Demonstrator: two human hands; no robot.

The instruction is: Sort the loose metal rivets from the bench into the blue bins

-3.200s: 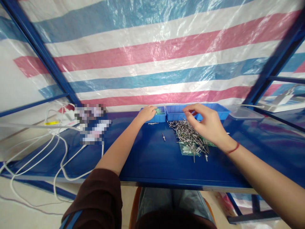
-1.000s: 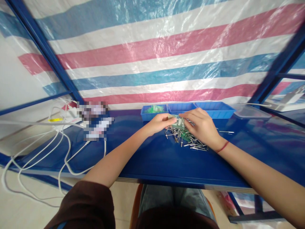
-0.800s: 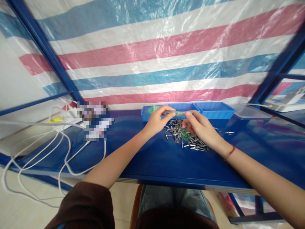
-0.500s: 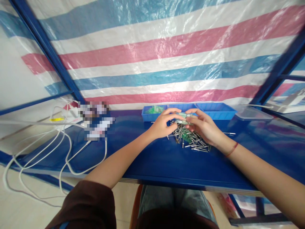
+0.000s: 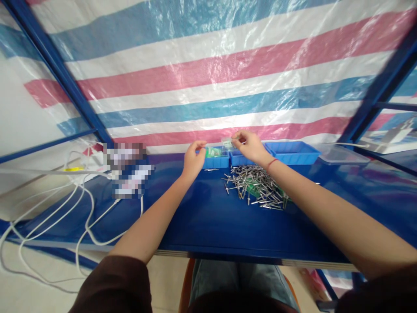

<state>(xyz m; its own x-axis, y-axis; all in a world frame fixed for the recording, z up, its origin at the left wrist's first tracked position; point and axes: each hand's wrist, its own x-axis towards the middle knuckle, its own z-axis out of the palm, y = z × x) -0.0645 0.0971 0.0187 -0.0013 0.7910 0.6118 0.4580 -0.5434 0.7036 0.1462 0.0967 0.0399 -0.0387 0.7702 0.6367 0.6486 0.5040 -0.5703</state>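
My right hand (image 5: 249, 145) is raised over the middle blue bin (image 5: 236, 160), thumb and fingers pinching a small clear plastic bag (image 5: 227, 144). At the left end of the bin row, my left hand (image 5: 194, 158) has its fingertips pressed together beside the left blue bin (image 5: 216, 163). What it pinches, if anything, is too small to make out. Green-tinted plastic bags (image 5: 213, 152) lie in that left bin. In front of the bins is a loose heap of pop rivets (image 5: 260, 184), with a piece of green plastic (image 5: 253, 189) among them.
A third blue bin (image 5: 295, 154) stands at the right of the row, beside a clear plastic lid or tray (image 5: 342, 154). White cables (image 5: 93, 226) loop over the left of the blue table (image 5: 195, 217). A striped plastic sheet (image 5: 208, 65) hangs behind.
My hands have come apart from above the rivet heap. The left moved left to the left bin; the right rose back and left, carrying the clear bag. More of the heap now shows.
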